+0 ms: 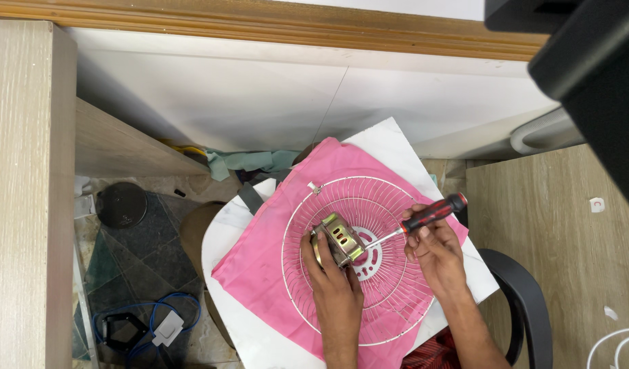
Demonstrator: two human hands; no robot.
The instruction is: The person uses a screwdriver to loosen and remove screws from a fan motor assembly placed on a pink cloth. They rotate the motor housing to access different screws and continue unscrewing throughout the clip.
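My left hand (333, 279) grips the brass-coloured metal fan motor (338, 239) on the white wire fan guard (396, 307); my right hand (430, 249) clamps the red-and-black-handled screwdriver (432, 212), its tip at the motor's right side.

White board (396, 147), seemingly tabletop; pink cloth (260, 273) directly on it.

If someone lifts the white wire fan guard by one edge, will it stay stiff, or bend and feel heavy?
The round white wire fan guard is thin, open wire, so it is probably light for its size. Its ring and many spokes suggest it mostly keeps its shape, perhaps flexing slightly. On the pink cloth it may slide when pushed.
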